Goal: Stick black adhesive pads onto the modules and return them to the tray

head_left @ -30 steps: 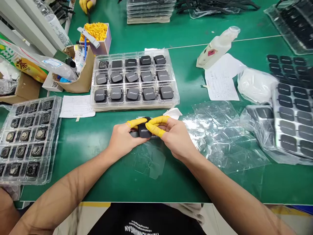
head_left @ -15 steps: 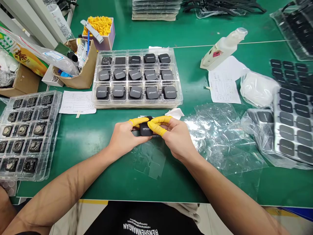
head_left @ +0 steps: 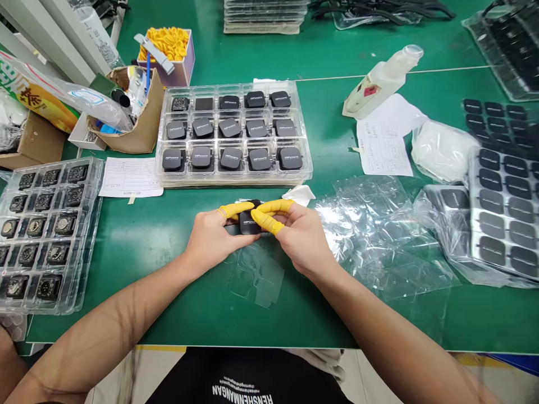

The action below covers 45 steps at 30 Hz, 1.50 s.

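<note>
A small black smartwatch (head_left: pixel 248 225), its face covered by a dark square film with white "HiFuture" lettering, is between my two hands above the green table. My left hand (head_left: pixel 213 235) grips its left side, with the thumb along the lower edge and a yellow finger cot on the index finger. My right hand (head_left: pixel 298 235) presses its yellow-cotted thumb and fingers on the watch's upper right. Part of the watch is hidden behind these fingers. Beyond my hands, a clear tray (head_left: pixel 233 178) holds several watches, most topped with the same dark film.
A second tray (head_left: pixel 80 280) of bare-faced watches lies at left. Crumpled clear film (head_left: pixel 370 224) and dark film sheets (head_left: pixel 505 210) lie at right. A white bottle (head_left: pixel 381 84) stands on the table, and a box of yellow finger cots (head_left: pixel 181 67) stands at the back left.
The whole view has shifted slightly. Both hands keep the same grip on the smartwatch, with hardly any visible movement.
</note>
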Each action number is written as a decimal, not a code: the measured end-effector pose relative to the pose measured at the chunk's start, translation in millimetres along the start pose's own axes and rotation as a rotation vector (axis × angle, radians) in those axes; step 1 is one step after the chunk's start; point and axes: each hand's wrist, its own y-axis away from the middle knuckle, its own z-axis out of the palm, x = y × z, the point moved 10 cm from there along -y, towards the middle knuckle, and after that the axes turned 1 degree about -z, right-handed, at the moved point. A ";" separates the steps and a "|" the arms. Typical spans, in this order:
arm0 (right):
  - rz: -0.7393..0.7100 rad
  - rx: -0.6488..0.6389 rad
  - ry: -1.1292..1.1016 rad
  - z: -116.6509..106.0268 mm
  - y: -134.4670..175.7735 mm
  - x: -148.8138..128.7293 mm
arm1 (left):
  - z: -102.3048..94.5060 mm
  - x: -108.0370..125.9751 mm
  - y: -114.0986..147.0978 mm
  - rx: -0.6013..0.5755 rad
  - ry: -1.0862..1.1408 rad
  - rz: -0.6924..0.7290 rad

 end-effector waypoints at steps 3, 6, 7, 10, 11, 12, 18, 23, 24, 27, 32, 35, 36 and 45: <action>-0.031 -0.004 0.031 -0.1 0.7 -1.2 | -1.0 -1.1 0.8 0.013 0.014 -0.002; -0.056 -0.004 0.059 0.2 2.0 -3.2 | -0.5 -1.2 1.0 0.008 0.018 -0.001; -0.059 -0.002 0.059 0.3 2.3 -3.7 | -0.3 -1.2 0.9 0.005 0.012 -0.003; -0.053 -0.004 0.042 1.2 2.6 -4.4 | -0.5 -1.8 0.8 0.003 -0.013 -0.017; -0.047 -0.004 0.034 1.3 2.4 -4.2 | -0.6 -2.2 0.8 0.002 -0.018 -0.023; -0.041 -0.002 0.026 1.2 2.2 -3.9 | -0.6 -2.6 0.9 0.001 -0.023 -0.028; -0.021 -0.017 0.023 0.6 1.5 -1.0 | -0.5 -1.7 1.5 -0.001 -0.045 -0.018; -0.013 -0.021 0.045 0.0 1.0 0.7 | -0.9 1.6 2.1 0.004 -0.044 0.006; -0.010 -0.021 0.042 0.0 1.1 0.8 | -1.0 2.1 2.3 0.006 -0.045 0.008; -0.002 -0.019 0.030 -0.1 1.8 -0.1 | -0.9 3.3 2.5 0.009 -0.049 0.011; 0.004 -0.019 0.013 -0.6 2.9 -0.9 | -0.6 3.2 2.0 0.003 -0.053 0.004; 0.011 -0.024 0.003 -0.1 2.5 -0.2 | -1.0 2.8 1.8 0.006 -0.067 0.012; 0.012 -0.025 0.003 0.1 2.3 -0.1 | -1.1 2.8 1.9 0.006 -0.070 0.015; 0.008 -0.023 0.019 0.0 1.6 -0.2 | -1.2 3.9 2.5 0.015 -0.075 0.031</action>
